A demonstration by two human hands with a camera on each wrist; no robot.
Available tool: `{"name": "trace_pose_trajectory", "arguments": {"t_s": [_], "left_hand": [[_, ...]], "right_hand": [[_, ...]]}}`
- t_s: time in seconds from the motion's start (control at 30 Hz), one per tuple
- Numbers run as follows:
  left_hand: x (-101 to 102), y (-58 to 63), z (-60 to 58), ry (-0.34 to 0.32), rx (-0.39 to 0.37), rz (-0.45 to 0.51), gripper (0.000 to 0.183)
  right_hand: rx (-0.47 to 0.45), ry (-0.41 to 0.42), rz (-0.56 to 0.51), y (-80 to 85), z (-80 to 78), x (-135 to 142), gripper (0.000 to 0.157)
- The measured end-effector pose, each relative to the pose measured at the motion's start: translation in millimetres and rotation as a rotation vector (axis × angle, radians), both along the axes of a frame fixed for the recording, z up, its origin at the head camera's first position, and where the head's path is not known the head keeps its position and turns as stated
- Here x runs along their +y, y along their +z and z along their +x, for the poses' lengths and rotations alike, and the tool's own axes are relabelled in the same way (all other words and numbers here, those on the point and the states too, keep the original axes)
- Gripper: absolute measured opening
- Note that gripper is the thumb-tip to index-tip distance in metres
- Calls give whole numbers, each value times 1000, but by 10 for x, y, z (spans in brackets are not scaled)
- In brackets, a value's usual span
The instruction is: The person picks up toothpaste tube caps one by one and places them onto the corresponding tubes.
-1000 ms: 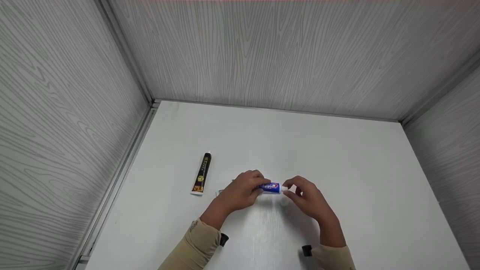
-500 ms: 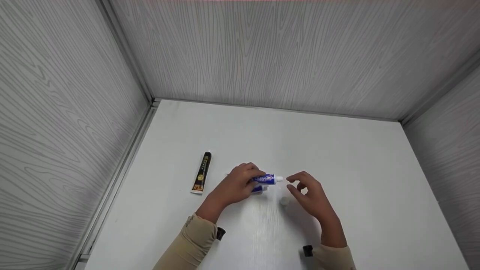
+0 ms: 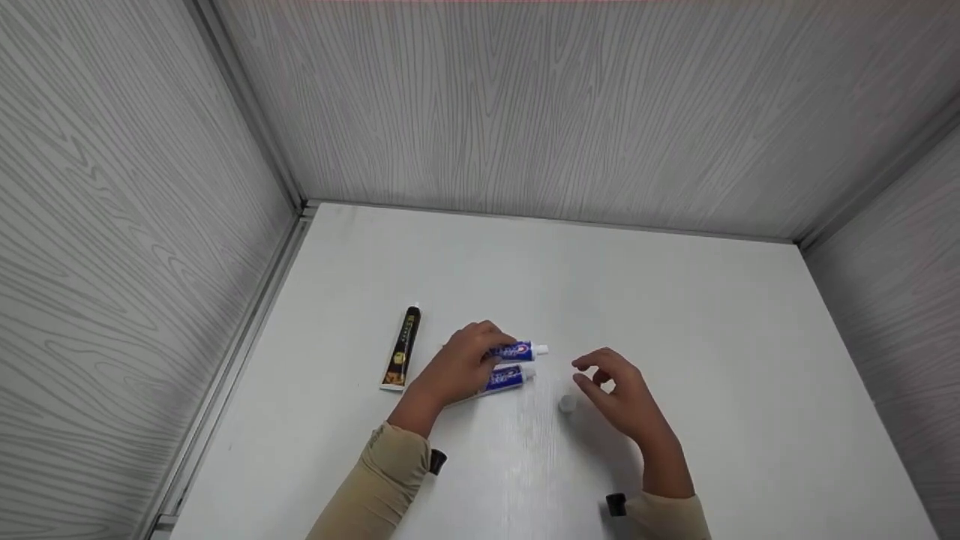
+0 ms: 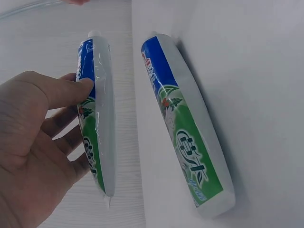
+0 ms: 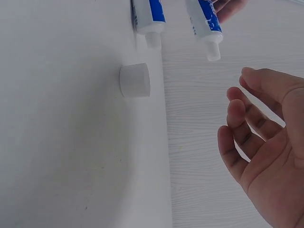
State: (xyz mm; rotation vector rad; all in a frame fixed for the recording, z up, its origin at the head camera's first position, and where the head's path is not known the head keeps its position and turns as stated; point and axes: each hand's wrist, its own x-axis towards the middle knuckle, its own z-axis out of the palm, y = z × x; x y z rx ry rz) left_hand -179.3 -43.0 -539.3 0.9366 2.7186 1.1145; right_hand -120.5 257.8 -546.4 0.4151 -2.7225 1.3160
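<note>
My left hand [image 3: 461,364] grips a blue, green and white toothpaste tube [image 4: 104,118] between thumb and fingers, its narrow white tip pointing right. On the table beside it lies a second, matching toothpaste tube [image 4: 183,126], partly hidden by the hand in the head view. My right hand [image 3: 619,390] hovers to the right of both tips, fingers loosely bent with nothing between them. A white cap [image 5: 135,80] stands on the table just left of that hand.
A black and gold toothpaste tube [image 3: 402,349] lies on the white table [image 3: 675,315] to the left of my left hand. Grey wood-grained panels [image 3: 525,105] border the table at the back and both sides.
The left hand has carried its toothpaste tube left, away from the right hand, uncovering the second tube. The right fingers no longer touch the tip; that hand has barely shifted.
</note>
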Motion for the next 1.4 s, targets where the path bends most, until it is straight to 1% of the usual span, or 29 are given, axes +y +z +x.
{"name": "trace_pose_trajectory", "arguments": {"t_s": [0.23,0.33,0.53,0.73,0.93,1.07,1.13,1.4], "left_hand": [[-71,-101,-88,21,-3,1,37],[-108,-136,-105,29,-20,1,38],[-139,-239,-131,41,-55,-15,38],[-144,-298,-131,29,-35,-22,37],[-135,-363,-131,13,6,-39,37],[-132,-380,-135,13,24,-51,35],[-135,-379,-131,18,20,-58,35],[-165,-365,-89,35,-64,-84,34]], "right_hand": [[-11,21,-16,3,8,-5,20],[-24,9,-9,-9,18,-9,20],[-10,28,-19,-17,24,-3,19],[8,42,-29,-46,29,15,20],[-15,42,-19,-60,40,18,18],[-28,43,-18,-49,48,13,17],[-28,47,-16,-42,51,13,17],[-34,61,-10,-55,58,40,18]]}}
